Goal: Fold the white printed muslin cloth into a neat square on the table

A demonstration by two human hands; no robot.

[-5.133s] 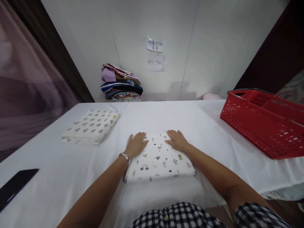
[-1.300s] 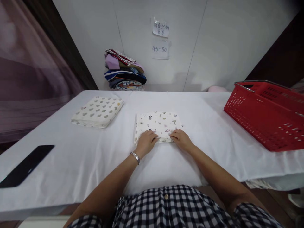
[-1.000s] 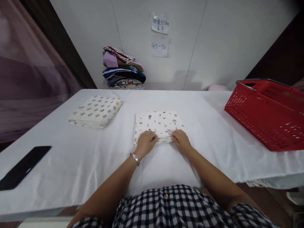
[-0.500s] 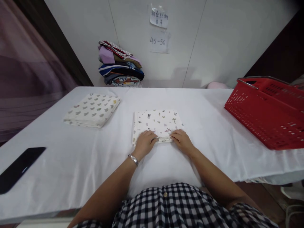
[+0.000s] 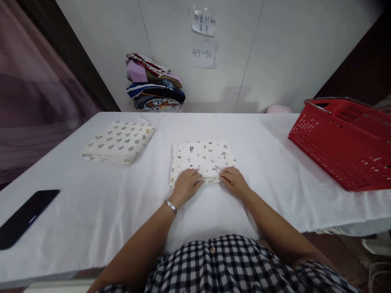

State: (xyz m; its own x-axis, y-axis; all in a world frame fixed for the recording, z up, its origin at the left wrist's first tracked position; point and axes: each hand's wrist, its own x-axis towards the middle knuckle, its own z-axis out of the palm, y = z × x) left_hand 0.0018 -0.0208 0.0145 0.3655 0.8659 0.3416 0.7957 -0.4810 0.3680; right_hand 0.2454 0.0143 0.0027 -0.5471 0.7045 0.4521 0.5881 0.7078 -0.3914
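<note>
Folded printed cloth (image 5: 202, 158) lies flat near the middle of the white table (image 5: 91, 211), directly ahead of the person. Left hand (image 5: 185, 186) rests on the cloth's near left corner, fingers curled down over the edge; right hand (image 5: 233, 183) sits on the near right corner in the same way. Both appear to pinch the near edge, though whether the layers are truly gripped cannot be told. A bracelet (image 5: 171, 206) sits on the left wrist. A second folded cloth (image 5: 119, 141) lies well apart to the left. A black phone (image 5: 26, 216) lies at the table's left edge. A red basket (image 5: 342, 142) stands at the right. A stack of clothes (image 5: 154, 82) sits by the far wall
</note>
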